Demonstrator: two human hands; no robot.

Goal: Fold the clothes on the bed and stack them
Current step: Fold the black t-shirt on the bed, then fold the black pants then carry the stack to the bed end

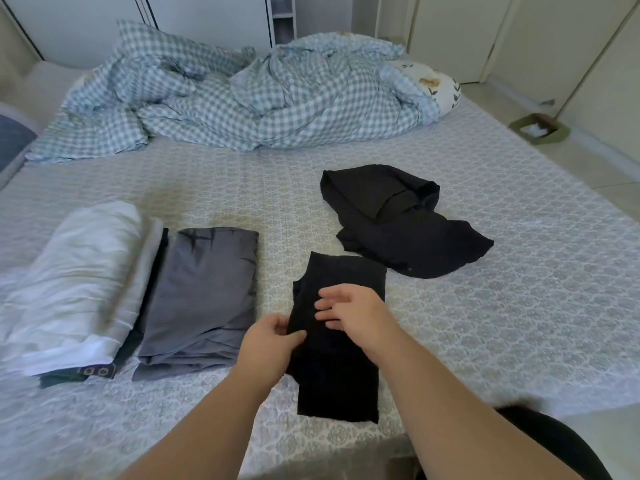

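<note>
A long, narrow black garment (pixel 341 372) lies flat on the bed in front of me. My left hand (pixel 272 341) pinches its left edge between thumb and fingers. My right hand (pixel 353 311) rests on top of it with the fingers spread. Behind it to the right lies a crumpled black garment (pixel 398 223), unfolded. To the left sit a folded grey garment (pixel 204 299) and a folded white garment (pixel 72 282) that lies on a dark folded piece (pixel 93 372).
The bed (pixel 502 306) has a pale patterned sheet. A crumpled checked duvet (pixel 225 95) and a leaf-print pillow (pixel 440 84) fill its far end. On the floor to the right stands a green dustpan (pixel 540 129). Wardrobe doors line the back.
</note>
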